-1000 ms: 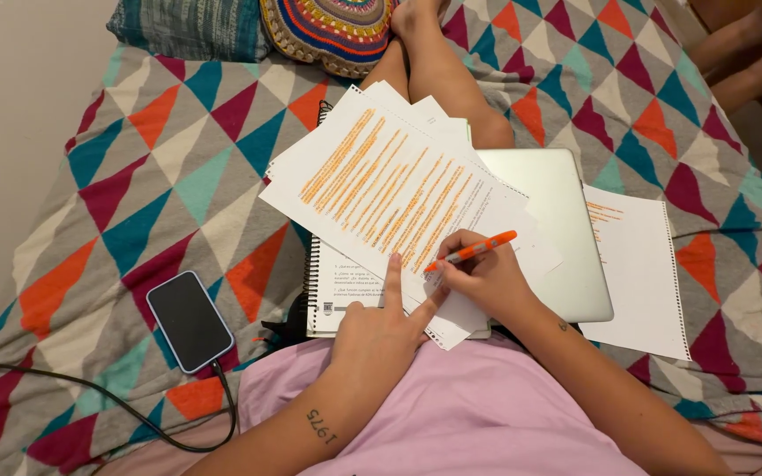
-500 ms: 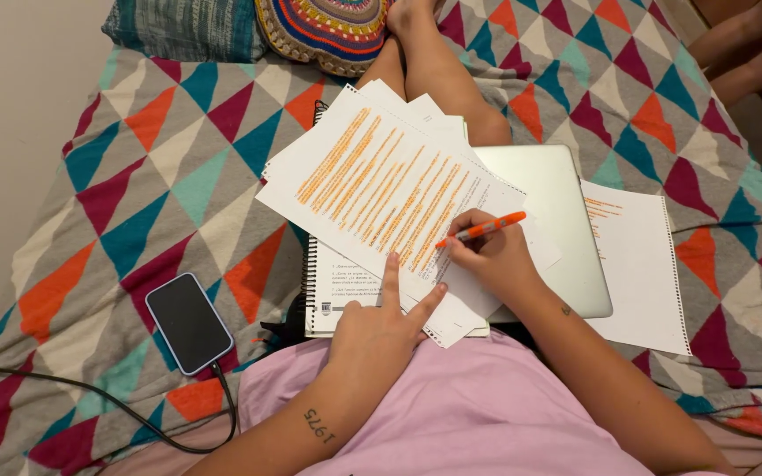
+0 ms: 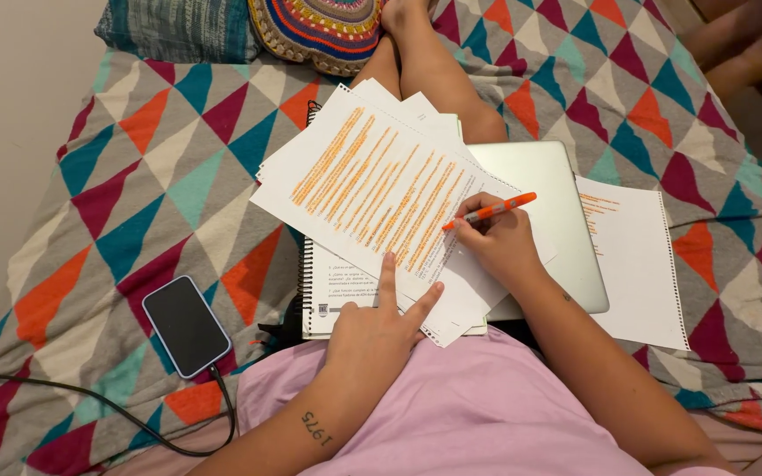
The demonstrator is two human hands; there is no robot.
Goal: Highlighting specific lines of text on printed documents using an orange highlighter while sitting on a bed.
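Since 1 s ago, right hand (image 3: 497, 247) has slid up and rightward along the page w/ the orange highlighter (image 3: 490, 211), fingers closed round it, tip on the top sheet (image 3: 372, 189). Left hand (image 3: 379, 330) nearest the body, mostly open, two fingers spread flat, pinning the sheet's lower edge. Most lines already orange; bottom few appear unmarked. Beneath: spiral notebook (image 3: 328, 295), laptop (image 3: 557, 203). Phone (image 3: 185, 326) on the blanket (image 3: 152, 176), charging. Cushion (image 3: 319, 31) farthest.
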